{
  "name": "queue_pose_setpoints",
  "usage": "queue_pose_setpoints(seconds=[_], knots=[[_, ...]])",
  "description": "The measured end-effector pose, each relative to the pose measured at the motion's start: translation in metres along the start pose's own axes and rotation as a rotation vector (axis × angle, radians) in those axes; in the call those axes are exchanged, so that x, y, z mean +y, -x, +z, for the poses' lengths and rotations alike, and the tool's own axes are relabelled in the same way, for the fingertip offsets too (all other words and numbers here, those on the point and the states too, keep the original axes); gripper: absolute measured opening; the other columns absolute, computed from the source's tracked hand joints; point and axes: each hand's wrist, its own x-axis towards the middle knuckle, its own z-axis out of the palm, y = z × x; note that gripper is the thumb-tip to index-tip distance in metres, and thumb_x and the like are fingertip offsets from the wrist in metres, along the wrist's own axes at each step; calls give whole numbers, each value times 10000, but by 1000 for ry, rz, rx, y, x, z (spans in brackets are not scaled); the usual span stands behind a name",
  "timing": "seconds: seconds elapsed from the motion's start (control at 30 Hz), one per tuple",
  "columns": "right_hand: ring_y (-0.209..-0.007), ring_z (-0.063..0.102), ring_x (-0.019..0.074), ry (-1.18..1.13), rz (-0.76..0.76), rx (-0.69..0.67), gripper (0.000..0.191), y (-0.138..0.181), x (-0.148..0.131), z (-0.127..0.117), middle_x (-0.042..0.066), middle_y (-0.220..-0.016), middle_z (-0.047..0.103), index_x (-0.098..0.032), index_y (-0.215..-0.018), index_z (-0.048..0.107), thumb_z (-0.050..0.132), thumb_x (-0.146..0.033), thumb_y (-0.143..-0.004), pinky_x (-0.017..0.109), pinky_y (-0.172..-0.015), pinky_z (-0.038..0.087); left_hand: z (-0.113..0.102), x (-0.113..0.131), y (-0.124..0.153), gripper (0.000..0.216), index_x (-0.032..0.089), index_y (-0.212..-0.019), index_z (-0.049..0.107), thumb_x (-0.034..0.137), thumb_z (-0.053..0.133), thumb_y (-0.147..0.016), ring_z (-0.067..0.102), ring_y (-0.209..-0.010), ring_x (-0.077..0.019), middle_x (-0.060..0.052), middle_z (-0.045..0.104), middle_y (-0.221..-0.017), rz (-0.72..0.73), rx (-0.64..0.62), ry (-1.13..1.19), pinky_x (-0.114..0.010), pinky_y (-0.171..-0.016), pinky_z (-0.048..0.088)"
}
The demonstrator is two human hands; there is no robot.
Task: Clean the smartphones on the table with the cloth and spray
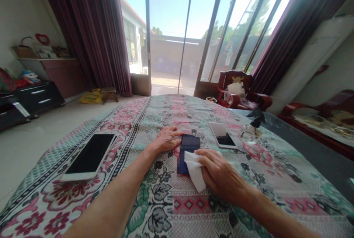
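A flat, dark blue rectangular thing [190,143] lies on the patterned tablecloth [155,111]; its exact kind I cannot make out, and a little red shows at its near edge. My left hand [168,139] rests flat on the cloth beside it, fingers stretched out and fingertips at its upper left edge. Pinched in my right hand [217,170] is a white tissue [195,173], which lies over the right, lower part of the blue thing and hides it there. Right of my hands is a white-framed phone [222,135], dark screen up.
At the left lies a large white tablet [90,156]. A clear glass spray bottle [251,133] with a black top stands at the right. Beyond the table are a wooden armchair [235,83], glass doors [171,39] and a yellow bag [91,96] on the floor.
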Motion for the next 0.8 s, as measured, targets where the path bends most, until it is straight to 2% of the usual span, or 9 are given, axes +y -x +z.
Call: queue_pose_setpoints(seconds=[0.13, 0.37, 0.57, 0.8], knots=[[-781, 578, 189, -39, 111, 21, 177, 1, 7, -8, 70, -844, 598, -174, -961, 518, 367, -112, -892, 337, -703, 500, 1, -1, 0, 364, 320, -1234, 606, 354, 523, -880, 506, -1179, -196, -38, 551, -1255, 13, 9, -9, -318, -1058, 341], [-761, 568, 188, -26, 183, -4, 247, -3, 2, -12, 88, -903, 584, -165, -1090, 523, 350, -177, -915, 344, -683, 485, 0, 0, 0, 360, 332, -1223, 611, 358, 528, -874, 514, -1166, -196, -31, 558, -1243, 5, 13, -10, -329, -1060, 340], [-715, 606, 154, -245, 251, -60, 215, -11, -1, -16, 48, -828, 657, -193, -1002, 604, 433, -281, -907, 277, -626, 483, 0, 1, 1, 358, 323, -1219, 615, 348, 529, -872, 522, -1148, -204, -41, 573, -1208, 24, 28, 0, -336, -1030, 371], [-801, 612, 190, 41, 249, 29, 197, -12, 14, 10, 92, -967, 613, -181, -1030, 580, 449, -221, -888, 330, -703, 517, 4, -1, 1, 341, 340, -1201, 624, 341, 551, -868, 537, -1131, -196, -22, 584, -1193, 39, 75, -15, -331, -1026, 379]])
